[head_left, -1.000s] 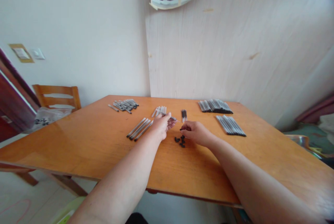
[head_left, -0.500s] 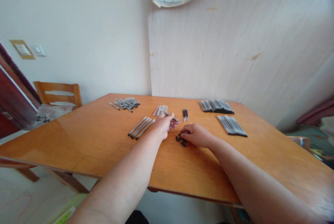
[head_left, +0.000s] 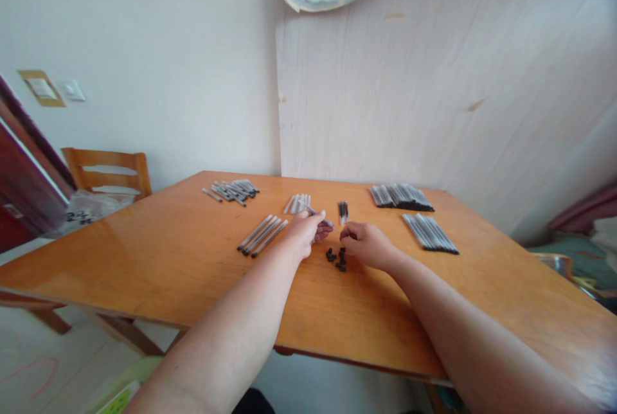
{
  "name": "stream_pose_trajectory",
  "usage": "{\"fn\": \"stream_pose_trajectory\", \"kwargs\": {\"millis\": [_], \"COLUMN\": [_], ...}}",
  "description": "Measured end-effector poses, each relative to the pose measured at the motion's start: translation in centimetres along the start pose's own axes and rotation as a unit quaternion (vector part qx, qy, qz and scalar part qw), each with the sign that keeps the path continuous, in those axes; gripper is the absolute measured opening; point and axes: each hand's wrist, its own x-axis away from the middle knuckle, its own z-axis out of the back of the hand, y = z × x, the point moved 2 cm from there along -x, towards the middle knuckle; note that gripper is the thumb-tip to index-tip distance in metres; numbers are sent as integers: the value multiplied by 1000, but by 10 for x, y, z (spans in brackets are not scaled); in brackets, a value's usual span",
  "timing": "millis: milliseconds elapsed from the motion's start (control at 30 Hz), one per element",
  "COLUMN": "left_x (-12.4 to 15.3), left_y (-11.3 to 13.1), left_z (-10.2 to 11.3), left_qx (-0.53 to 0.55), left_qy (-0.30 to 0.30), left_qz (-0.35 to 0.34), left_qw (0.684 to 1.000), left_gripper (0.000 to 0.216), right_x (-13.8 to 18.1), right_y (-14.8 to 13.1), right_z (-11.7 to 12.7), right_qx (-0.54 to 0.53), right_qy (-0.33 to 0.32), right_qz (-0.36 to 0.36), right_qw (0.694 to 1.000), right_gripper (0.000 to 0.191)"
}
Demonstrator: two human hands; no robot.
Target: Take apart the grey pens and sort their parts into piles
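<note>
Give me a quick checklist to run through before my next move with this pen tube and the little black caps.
1. Pen tube held in the left hand: ok, fingers closed on it.
2. Right hand at the black caps: ok, fingertips right beside the pile; whether a cap is already pinched, cannot tell.
3. Caps left on the table: ok, a small cluster remains.
4. Loose tubes near the left hand: ok, lying side by side.
5. Stacked rows on the right: ok, apart from both hands.
6. Tube's open end facing the right hand: cannot tell, too small.
</note>
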Motion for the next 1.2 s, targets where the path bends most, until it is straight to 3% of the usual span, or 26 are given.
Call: {"fn": "stream_pose_trajectory", "kwargs": {"millis": [133, 367, 567, 733, 833, 967, 1200], "left_x": [3, 3, -9, -22, -25, -24, -33], "left_y": [1, 1, 11, 14, 11, 3, -10], "left_z": [-1, -3, 12, 27, 28, 21, 20], "left_qx": [-4, 4, 46, 64, 34, -51, -217], "left_qy": [-10, -15, 81, 154, 171, 142, 103], "left_qz": [0, -12, -117, -156, -166, -160, -158], "left_qw": [1000, 1000, 989, 974, 971, 975, 958], "left_gripper": [15, 20, 31, 36, 34, 27, 19], "right_x": [-2, -2, 3, 9, 9, 4, -16], "right_y": [3, 4, 8, 11, 17, 27, 25], "right_z": [1, 1, 17, 37, 42, 41, 37], "right_qx": [7, 13, 9, -1, 11, 66, 181], "right_qy": [69, 54, 35, 34, 85, 139, 80], "right_qz": [-20, -7, -10, -34, -80, -158, -266], "right_qw": [997, 998, 999, 999, 993, 975, 944], "right_gripper": [17, 19, 16, 17, 19, 20, 26]}}
